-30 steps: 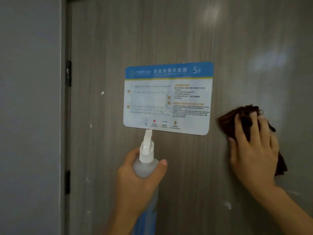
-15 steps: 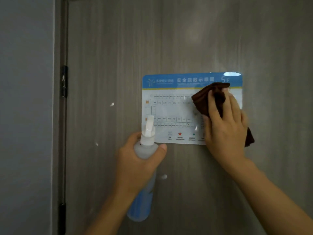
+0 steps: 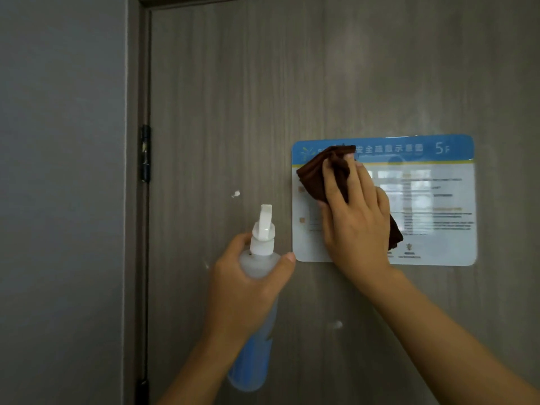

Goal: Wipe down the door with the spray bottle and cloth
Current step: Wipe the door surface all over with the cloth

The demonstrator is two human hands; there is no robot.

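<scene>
A grey wood-grain door fills most of the view. On it hangs a blue-and-white floor plan sign. My right hand presses a dark brown cloth flat against the left part of the sign. My left hand grips a spray bottle with a white nozzle and blue liquid, held upright below and left of the sign, nozzle toward the door.
A grey wall lies to the left, beyond the door frame with a black hinge. Small white spots dot the door left of the sign and below it.
My right hand has slid the cloth leftward, from the door right of the sign across to the sign's left part. The view has shifted left. My left hand keeps the bottle.
</scene>
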